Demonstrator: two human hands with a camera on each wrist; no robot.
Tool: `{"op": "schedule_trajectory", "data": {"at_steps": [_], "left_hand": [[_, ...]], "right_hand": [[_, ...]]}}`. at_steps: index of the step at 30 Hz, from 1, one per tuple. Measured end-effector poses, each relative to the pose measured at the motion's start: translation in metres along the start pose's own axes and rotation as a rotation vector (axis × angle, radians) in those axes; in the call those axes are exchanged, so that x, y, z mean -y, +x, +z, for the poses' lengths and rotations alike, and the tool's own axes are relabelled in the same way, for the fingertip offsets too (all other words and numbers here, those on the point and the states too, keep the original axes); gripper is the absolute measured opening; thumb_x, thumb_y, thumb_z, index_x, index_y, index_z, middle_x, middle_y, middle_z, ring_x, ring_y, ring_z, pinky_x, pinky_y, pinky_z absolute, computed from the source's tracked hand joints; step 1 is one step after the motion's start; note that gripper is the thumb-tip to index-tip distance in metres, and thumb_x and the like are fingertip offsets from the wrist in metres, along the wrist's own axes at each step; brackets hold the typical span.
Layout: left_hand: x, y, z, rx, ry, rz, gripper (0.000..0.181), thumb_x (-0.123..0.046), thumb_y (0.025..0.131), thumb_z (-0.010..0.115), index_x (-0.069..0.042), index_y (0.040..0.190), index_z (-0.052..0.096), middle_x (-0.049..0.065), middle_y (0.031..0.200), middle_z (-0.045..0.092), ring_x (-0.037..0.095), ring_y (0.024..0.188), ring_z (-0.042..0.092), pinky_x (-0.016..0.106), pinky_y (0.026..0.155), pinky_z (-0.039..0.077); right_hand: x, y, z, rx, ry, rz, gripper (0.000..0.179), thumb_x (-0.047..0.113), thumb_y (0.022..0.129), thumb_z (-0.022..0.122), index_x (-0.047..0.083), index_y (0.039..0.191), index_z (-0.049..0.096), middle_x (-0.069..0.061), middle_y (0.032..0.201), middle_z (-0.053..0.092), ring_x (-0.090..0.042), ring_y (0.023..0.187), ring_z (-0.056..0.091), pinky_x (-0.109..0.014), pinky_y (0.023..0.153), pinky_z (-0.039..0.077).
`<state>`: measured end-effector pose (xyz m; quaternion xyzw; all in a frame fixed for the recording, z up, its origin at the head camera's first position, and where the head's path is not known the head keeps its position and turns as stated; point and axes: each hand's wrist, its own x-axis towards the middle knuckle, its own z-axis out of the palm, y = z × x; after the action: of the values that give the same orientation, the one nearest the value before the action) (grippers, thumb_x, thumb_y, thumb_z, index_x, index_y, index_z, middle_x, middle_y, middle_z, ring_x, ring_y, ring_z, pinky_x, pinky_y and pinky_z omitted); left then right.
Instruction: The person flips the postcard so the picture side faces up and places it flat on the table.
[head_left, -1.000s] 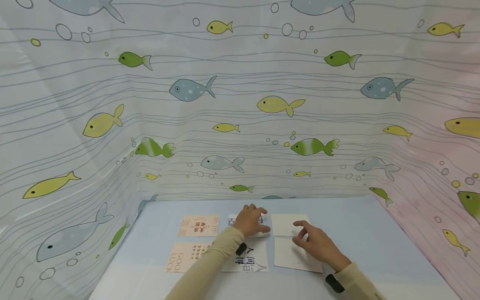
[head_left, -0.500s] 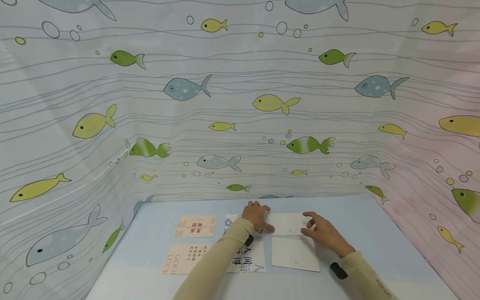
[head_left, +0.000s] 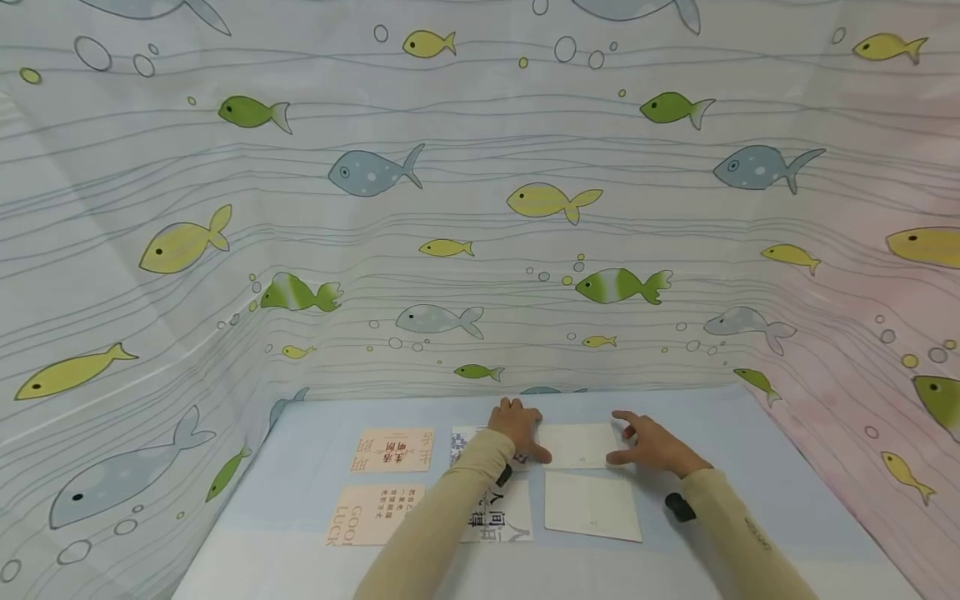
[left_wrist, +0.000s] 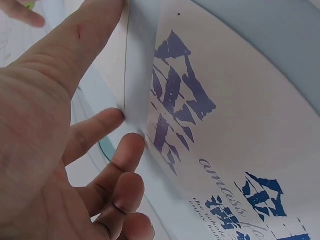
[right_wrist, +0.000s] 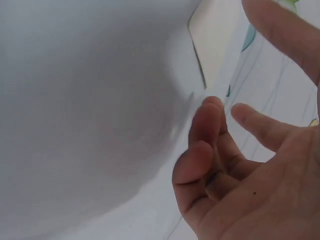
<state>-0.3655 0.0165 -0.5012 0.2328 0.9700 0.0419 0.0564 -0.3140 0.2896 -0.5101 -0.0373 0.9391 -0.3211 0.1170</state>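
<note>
In the head view my left hand (head_left: 519, 431) lies at the left edge of the upper blank white card (head_left: 576, 446), its thumb and index finger spread apart along that side. It partly covers a blue-printed card (head_left: 459, 440); the left wrist view shows this blue-printed card (left_wrist: 240, 120) close up, beside the fingers. At the opposite edge of the blank card is my right hand (head_left: 654, 446), thumb and index finger spread, other fingers loosely bent. The right wrist view catches a corner of the cream-white card (right_wrist: 217, 40) past the fingertips. Neither hand grips anything.
A second blank card (head_left: 591, 505) lies just in front of the upper one. Left of it are a card with large blue characters (head_left: 510, 510) and two peach cards, one upper (head_left: 393, 450), one lower (head_left: 367, 512). A fish-patterned curtain (head_left: 480, 275) encloses the pale blue table (head_left: 757, 475).
My left hand has shifted right to the upper blank card's left edge. My right hand has moved from over the blank cards out to the upper one's right edge. The cards look unmoved.
</note>
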Motion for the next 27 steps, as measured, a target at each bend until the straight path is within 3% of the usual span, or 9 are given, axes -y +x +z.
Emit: {"op": "schedule_trajectory", "data": {"at_steps": [6,12,22,27], "left_hand": [[-0.003,0.007,0.005,0.012,-0.026,-0.006,0.076,-0.063,0.068,0.086,-0.026,0.131,0.067,0.010,0.121,0.060,0.029,0.114,0.050,0.045,0.098,0.044],[0.003,0.013,0.013,0.006,-0.039,-0.027,0.074,-0.063,0.066,0.088,-0.028,0.128,0.069,0.009,0.120,0.060,0.028,0.111,0.051,0.044,0.096,0.045],[0.003,0.011,0.010,0.009,-0.073,-0.026,0.072,-0.062,0.068,0.087,-0.026,0.127,0.069,0.006,0.114,0.064,0.026,0.106,0.052,0.043,0.092,0.046],[0.002,0.007,0.010,-0.016,-0.149,-0.044,0.067,-0.058,0.072,0.086,-0.021,0.126,0.070,0.005,0.115,0.070,0.028,0.104,0.056,0.045,0.092,0.047]], "right_hand": [[-0.003,0.012,-0.006,0.086,-0.057,0.074,0.105,0.040,0.071,0.092,0.000,0.152,0.038,-0.015,0.116,0.058,-0.029,0.099,0.054,-0.053,0.090,0.047],[0.000,0.017,-0.007,0.127,-0.081,0.052,0.094,0.034,0.073,0.092,0.004,0.148,0.045,-0.016,0.118,0.056,-0.031,0.102,0.052,-0.055,0.093,0.044],[0.001,0.018,-0.007,0.094,-0.013,0.094,0.088,0.023,0.068,0.095,0.006,0.141,0.049,-0.015,0.117,0.057,-0.032,0.101,0.053,-0.054,0.091,0.045],[-0.003,0.020,-0.004,0.076,0.037,0.087,0.093,0.021,0.065,0.097,0.009,0.141,0.046,-0.011,0.110,0.057,-0.029,0.095,0.052,-0.048,0.085,0.044]]}}
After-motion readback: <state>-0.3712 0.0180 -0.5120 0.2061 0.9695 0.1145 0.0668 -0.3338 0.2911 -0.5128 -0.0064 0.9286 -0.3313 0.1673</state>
